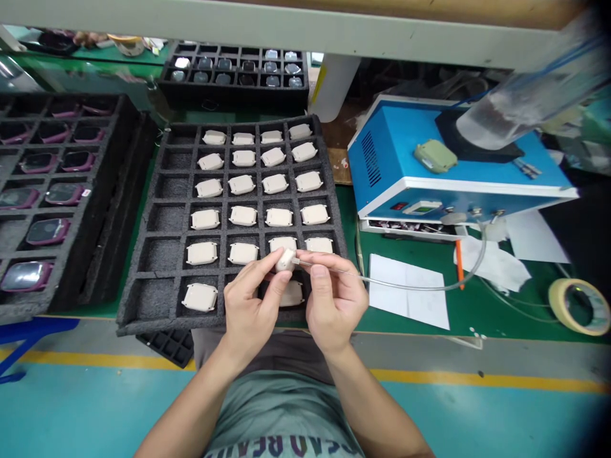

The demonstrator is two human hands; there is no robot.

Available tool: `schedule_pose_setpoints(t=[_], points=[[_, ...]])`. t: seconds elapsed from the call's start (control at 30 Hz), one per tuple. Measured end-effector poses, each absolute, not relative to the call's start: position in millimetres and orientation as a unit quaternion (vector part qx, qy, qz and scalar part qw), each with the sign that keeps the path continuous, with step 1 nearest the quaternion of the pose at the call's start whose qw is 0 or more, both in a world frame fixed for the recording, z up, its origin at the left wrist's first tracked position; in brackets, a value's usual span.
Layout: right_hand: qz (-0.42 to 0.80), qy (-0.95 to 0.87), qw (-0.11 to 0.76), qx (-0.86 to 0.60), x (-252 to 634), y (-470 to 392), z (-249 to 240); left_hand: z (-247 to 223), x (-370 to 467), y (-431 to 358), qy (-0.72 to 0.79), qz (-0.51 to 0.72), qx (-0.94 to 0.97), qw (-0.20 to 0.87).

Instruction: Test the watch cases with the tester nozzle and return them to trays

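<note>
My left hand (252, 305) pinches a small cream watch case (285, 261) between thumb and fingers, turned on its edge. In my right hand (337, 305) is the end of a thin clear tube (410, 287), its pale tip at the case's side; whether it touches cannot be made out. Both hands are over the front of a grey foam tray (151, 298) with similar cream cases in most compartments. One such case (292, 294) lies partly hidden below my fingers. The left column of the tray holds none.
The tube runs to a blue machine (382, 149) with a green case (435, 156) on top. Right of the tray are white paper (408, 289), an orange stick (459, 264) and a tape roll (556, 305). Foam trays with purple-framed watches (42, 231) stand left. A shelf edge (267, 28) crosses above.
</note>
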State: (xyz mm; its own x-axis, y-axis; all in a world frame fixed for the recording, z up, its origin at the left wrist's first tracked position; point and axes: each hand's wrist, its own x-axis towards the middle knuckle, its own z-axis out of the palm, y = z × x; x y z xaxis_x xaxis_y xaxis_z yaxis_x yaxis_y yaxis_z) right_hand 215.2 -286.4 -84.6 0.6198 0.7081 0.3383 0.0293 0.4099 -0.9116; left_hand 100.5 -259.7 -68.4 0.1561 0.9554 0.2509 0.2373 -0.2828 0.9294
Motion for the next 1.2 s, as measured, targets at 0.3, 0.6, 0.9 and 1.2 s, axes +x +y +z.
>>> schedule_pose_setpoints(t=[0.3,0.6,0.9,1.2], points=[[0.223,-0.378,0.751,-0.494,216,-286,-83,-67,101,-259,0.453,0.463,0.660,0.380],[0.221,-0.379,0.751,-0.493,216,-286,-83,-68,101,-258,0.453,0.464,0.660,0.379],[0.234,-0.381,0.760,-0.472,216,-285,-81,-67,101,-256,0.443,0.471,0.667,0.372],[0.225,-0.392,0.762,-0.464,218,-278,-72,-66,99,-250,0.453,0.472,0.671,0.348]])
